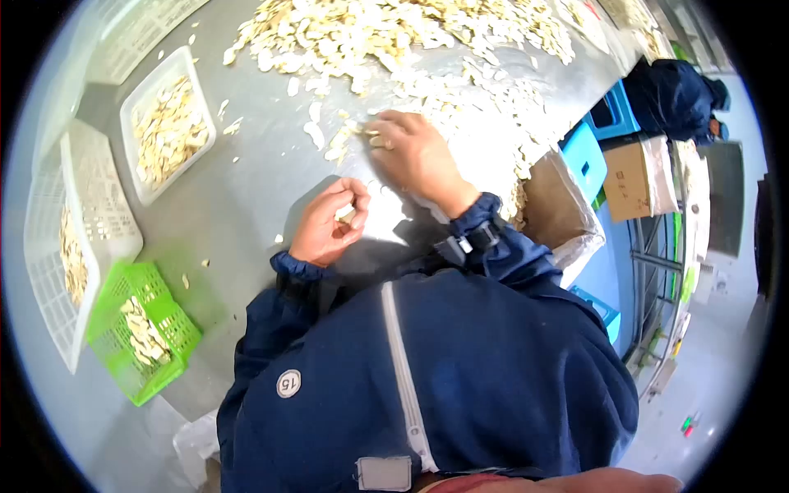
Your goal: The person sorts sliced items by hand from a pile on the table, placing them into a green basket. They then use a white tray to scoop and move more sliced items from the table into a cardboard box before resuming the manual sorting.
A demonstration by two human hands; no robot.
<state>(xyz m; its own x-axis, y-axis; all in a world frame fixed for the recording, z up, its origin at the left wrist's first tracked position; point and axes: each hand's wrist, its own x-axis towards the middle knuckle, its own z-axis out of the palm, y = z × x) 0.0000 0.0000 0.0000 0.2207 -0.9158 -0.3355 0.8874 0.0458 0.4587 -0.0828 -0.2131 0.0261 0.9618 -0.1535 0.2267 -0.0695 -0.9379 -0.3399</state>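
Pale slices lie in a big heap at the back of the metal table, with more spread towards the right. My right hand reaches over the table at the near edge of the scattered slices, its fingertips on a few of them. To its left and nearer my body, my left hand is curled, with a pale slice between thumb and fingers. Both dark blue sleeves come up from the bottom of the view.
On the left are a white tray of slices, a white perforated basket and a green basket. A lined cardboard box stands right of the table. Beyond it are blue stools, another box and a person in dark clothes.
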